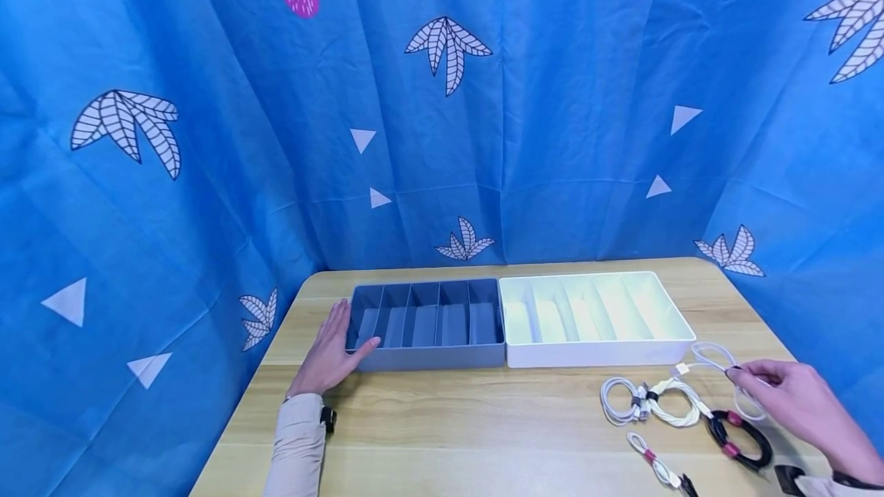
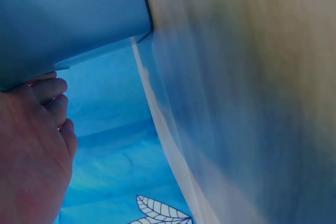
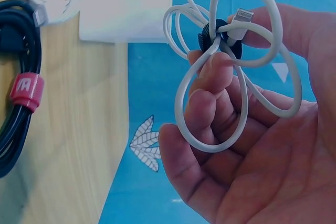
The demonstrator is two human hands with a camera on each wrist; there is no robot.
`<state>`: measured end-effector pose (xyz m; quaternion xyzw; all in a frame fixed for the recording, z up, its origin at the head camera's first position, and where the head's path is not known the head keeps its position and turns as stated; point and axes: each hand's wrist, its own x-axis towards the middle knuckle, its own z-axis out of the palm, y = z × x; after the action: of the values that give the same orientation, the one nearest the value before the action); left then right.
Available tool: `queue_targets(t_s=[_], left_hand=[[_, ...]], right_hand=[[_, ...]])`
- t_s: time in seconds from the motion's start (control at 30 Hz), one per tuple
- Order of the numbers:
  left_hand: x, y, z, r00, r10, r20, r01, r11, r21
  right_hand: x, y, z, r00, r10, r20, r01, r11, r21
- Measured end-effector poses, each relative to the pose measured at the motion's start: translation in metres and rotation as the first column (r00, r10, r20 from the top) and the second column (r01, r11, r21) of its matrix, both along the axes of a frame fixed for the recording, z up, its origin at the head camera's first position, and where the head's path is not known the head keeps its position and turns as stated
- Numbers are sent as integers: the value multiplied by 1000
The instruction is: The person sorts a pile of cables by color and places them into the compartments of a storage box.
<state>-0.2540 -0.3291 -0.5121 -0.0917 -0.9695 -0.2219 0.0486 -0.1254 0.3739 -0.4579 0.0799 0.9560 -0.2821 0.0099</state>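
My right hand [image 1: 794, 397] is over the right side of the table, pinching a coiled white charging cable [image 3: 181, 98] at its black tie. The cable's metal plug sticks up beside the thumb in the right wrist view, and its loops hang in front of the fingers. At the left end of the grey divided box [image 1: 431, 359], my left hand [image 1: 333, 355] rests with extended fingers along the side and the thumb over the front corner. The left wrist view shows the fingers [image 2: 52, 95] right at the box's edge.
A white divided box [image 1: 601, 353] stands against the grey one's right end. In front of it lie a grey-white coiled cable [image 1: 615, 409], a thick white cable [image 1: 680, 420], a black cable with red ties [image 1: 756, 455] and a small white cable [image 1: 656, 462]. Behind hangs a blue curtain [image 1: 552, 136].
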Motion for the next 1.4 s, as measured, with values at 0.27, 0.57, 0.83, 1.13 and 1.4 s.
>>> queue_targets(t_s=[0.27,0.57,0.83,1.13,1.4], left_hand=[[1,1,2,1000,1,7,-1,1000,1],[1,0,0,1000,7,18,-7,1000,-6],[-2,-1,-2,1000,2,10,-2,1000,-11],[-2,1,0,1000,5,18,-5,1000,-10],[-2,0,-1,1000,7,19,-6,1000,-14]], right_hand=[[-1,-8,4,999,-1,-41,0,1000,-24],[-5,-16,9,1000,22,3,-22,999,-47],[-10,-24,13,999,33,4,-33,999,-38],[-12,-31,17,998,63,-18,-64,996,-68],[-15,-39,23,998,59,3,-58,996,-67]])
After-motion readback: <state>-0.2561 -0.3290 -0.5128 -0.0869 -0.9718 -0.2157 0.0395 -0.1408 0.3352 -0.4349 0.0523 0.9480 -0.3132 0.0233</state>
